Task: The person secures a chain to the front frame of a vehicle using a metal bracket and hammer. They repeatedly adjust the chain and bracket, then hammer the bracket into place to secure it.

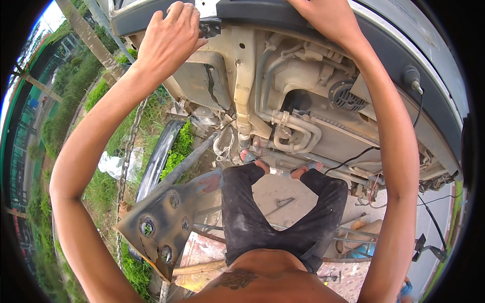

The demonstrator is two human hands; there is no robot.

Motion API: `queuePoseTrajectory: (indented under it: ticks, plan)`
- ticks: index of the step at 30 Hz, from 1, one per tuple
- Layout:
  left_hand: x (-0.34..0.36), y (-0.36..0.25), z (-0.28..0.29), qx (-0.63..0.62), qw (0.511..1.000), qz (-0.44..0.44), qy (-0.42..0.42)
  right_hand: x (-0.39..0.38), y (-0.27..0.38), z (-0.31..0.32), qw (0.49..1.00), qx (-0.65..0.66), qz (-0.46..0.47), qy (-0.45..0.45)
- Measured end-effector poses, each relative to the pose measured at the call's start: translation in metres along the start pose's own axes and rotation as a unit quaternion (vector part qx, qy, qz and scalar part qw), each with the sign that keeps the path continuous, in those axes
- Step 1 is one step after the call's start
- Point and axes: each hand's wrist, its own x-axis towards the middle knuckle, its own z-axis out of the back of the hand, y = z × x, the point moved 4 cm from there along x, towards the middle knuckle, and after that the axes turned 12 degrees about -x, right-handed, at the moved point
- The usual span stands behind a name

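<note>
Two-handed work: dark panel [252,11] runs across vehicle [242,76]. Our left hand [173,34] half-curled near its left end, hold unclear; right hand [328,17] at panel, fingers cropped, can't tell. We'd best share force evenly.

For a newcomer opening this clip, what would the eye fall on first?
Probably the two bare arms framing the view, the left hand and right hand raised to the vehicle's dark trim at the top. Between them, dusty looping pipes and a round vent lie exposed. At lower left, a worn metal plate with round holes stands out.
</note>
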Motion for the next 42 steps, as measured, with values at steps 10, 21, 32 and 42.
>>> queuePoseTrajectory:
  ticks: [10,21,32,42]
  plan:
    - [0.015,-0.002,-0.054,-0.040,0.996,-0.084,0.017,0.001,0.009,0.004,1.000,-0.009,-0.025,0.007]
    - [-0.002,-0.021,-0.052,0.024,0.979,-0.180,0.089,0.002,0.006,0.002,1.000,0.015,-0.017,-0.017]
    - [0.005,-0.031,-0.016,-0.009,0.999,-0.044,-0.011,0.000,0.009,0.002,1.000,-0.001,-0.012,-0.015]
    - [0.011,-0.021,-0.051,0.022,0.988,-0.147,-0.045,0.001,0.011,0.008,0.999,-0.002,-0.033,-0.019]
